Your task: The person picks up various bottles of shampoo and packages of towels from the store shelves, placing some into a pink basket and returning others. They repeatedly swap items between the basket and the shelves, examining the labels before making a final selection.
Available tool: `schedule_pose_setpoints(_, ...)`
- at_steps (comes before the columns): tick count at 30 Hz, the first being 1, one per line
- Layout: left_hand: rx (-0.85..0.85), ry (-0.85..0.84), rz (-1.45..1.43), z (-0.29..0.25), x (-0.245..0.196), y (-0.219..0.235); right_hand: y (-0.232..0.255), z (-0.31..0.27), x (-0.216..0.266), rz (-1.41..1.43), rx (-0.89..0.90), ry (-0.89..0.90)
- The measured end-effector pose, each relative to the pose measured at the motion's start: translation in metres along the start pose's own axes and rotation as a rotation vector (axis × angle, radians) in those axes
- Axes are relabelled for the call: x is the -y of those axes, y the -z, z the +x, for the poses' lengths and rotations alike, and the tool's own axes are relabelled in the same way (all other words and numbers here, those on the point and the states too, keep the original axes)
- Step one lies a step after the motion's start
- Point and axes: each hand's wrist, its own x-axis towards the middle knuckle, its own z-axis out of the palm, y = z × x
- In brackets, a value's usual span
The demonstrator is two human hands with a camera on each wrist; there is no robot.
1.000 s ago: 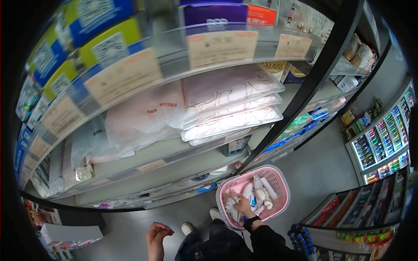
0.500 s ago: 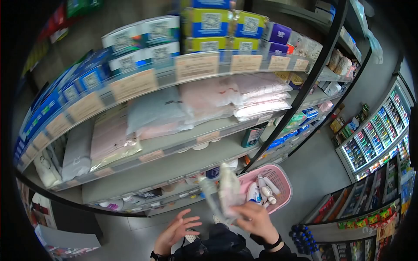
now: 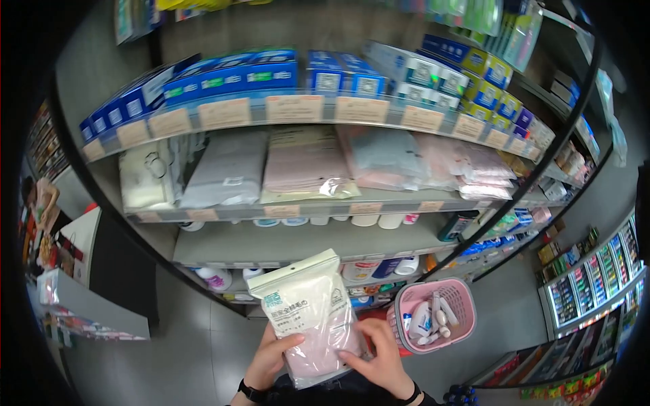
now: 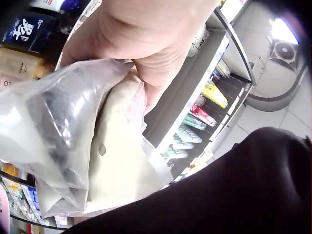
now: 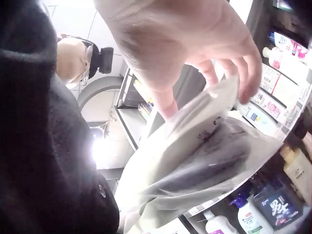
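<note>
- Cream and pink show on the soft plastic package [image 3: 308,318], which is up in front of the body between the two hands, tilted, its printed front towards the head camera; that angle probably keeps the lettering readable.
- The left hand [image 3: 269,353] grips the left side: its thumb lies over the front and the other fingers go behind, parted only by the package, likely so that the limp filling does not sag.
- The right hand [image 3: 382,362] holds the lower right edge, thumb on the front, fingers bent round the side, seemingly to steady it; how firmly, I cannot tell.
- Both grips sit low, leaving the cream upper part uncovered.
- A pink basket [image 3: 468,298] stands low near the shelf unit [image 3: 305,240], past the right hand, perhaps set down to free both hands; white bottles and tubes [image 3: 440,317] lie loosely inside.
- Bagged packs [image 3: 305,162] lie flat on the shelf unit, presumably because soft goods stand badly, while stiff blue boxes [image 3: 271,73] line the level above.
</note>
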Motion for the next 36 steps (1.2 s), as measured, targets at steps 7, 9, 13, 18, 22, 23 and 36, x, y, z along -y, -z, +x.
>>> schedule_pose_setpoints(7, 0.054, -0.086, -0.052, -0.017, 0.005, 0.026, -0.034, -0.020, -0.024, 0.672, 0.138, -0.483)
schedule_pose_setpoints(9, -0.010, -0.043, -0.110, -0.013, 0.006, 0.029, -0.030, -0.020, -0.026, 0.839, 0.056, -0.524)
schedule_pose_setpoints(13, -0.208, 0.049, -0.053, -0.010, 0.003, 0.020, -0.021, -0.024, -0.034, 1.052, -0.128, -0.518)
schedule_pose_setpoints(18, -0.181, 0.052, -0.185, -0.007, 0.004, 0.031, -0.002, -0.027, -0.049, 1.113, -0.331, -0.371)
schedule_pose_setpoints(22, -0.150, 0.059, -0.176, -0.005, 0.003, 0.030, 0.000, -0.029, -0.038, 1.181, -0.350, -0.283)
schedule_pose_setpoints(23, -0.138, 0.085, -0.161, -0.005, 0.005, 0.030, -0.006, -0.032, -0.038, 1.128, -0.279, -0.354)
schedule_pose_setpoints(36, -0.113, 0.030, -0.088, -0.014, 0.004, 0.049, -0.055, -0.027, -0.018, 0.376, 0.072, -0.318)
